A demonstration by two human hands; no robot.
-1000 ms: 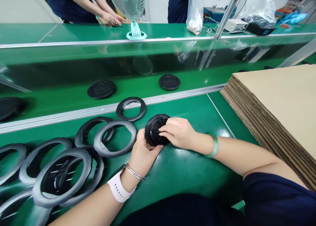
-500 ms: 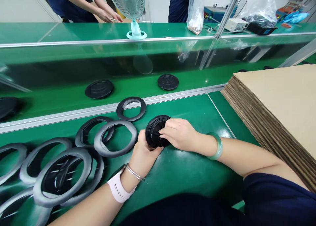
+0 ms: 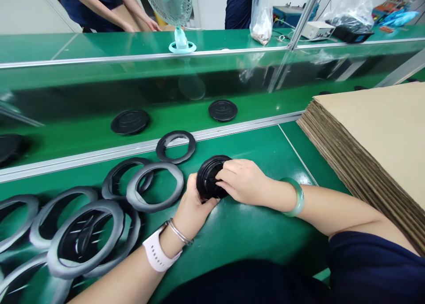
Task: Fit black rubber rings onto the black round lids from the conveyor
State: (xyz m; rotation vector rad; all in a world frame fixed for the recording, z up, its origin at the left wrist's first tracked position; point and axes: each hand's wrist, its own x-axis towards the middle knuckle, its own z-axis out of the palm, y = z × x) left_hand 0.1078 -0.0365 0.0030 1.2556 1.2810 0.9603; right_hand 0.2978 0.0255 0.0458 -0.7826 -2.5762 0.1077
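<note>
A round black plastic part stands tilted on the green table, held between both hands. My left hand grips its lower left edge from below. My right hand covers its right side, fingers pressing on its face. To the left lie several grey rings, some overlapping, and one darker ring sits just behind the part near the metal rail.
Two black discs ride on the conveyor belt beyond the rail. A stack of flat cardboard fills the right side. Across the line stand a small fan, a plastic bag and another person's hands.
My hands and the black part have barely shifted. The discs on the belt have drifted left. The person opposite has drawn their hands back.
</note>
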